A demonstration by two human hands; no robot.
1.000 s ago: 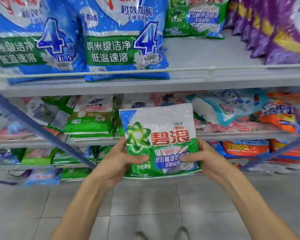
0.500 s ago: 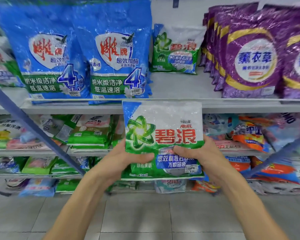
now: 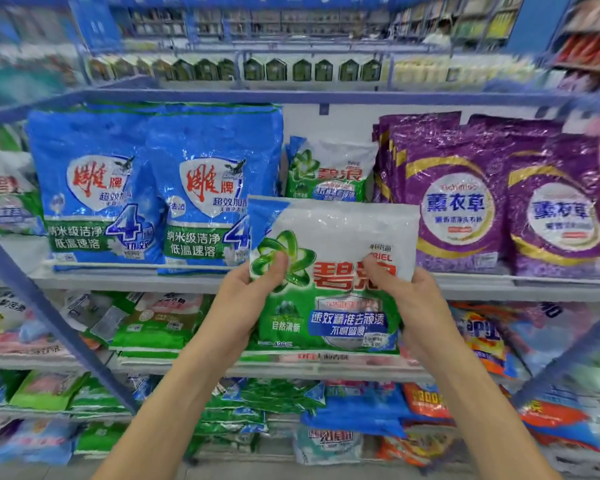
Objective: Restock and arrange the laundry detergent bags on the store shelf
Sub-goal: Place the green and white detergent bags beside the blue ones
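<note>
Detergent bag point(image 3: 329, 271) is upright, top seam up, before the shelf point(image 3: 471, 285). Left grip point(image 3: 246, 299) and right grip point(image 3: 413, 299) clench its sides. Blue bags point(image 3: 153, 188), a green bag point(image 3: 326, 171) and purple bags point(image 3: 482, 195) stand on the shelf.

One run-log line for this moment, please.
left hand, right hand: grip held bag | held bag: upright, not shelved | behind: matching bag between blue bags, purple bags

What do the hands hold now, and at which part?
Both hold one green and white detergent bag: the left hand grips its left edge, the right hand its right edge, thumbs on the front.
</note>
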